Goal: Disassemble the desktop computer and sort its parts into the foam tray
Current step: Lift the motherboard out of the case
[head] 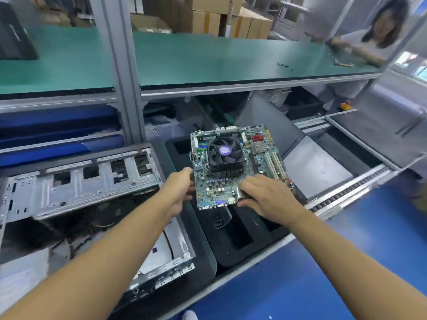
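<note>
Head view: left hand (181, 188), right hand (265, 195) grip motherboard (258, 155), seemingly above foam tray (245, 248) under green shelf (231, 61).

- both hands are bare, left hand (180, 188) and right hand (264, 196) alike; uncovered right out to the fingertips
- left forearm (104, 250) and right forearm (346, 262) are bare all the way to the frame edge; can't tell what's worn higher up
- small white rounded bit (190, 315) at the bottom edge between the arms; maybe a shoe toe, honestly can't tell
</note>
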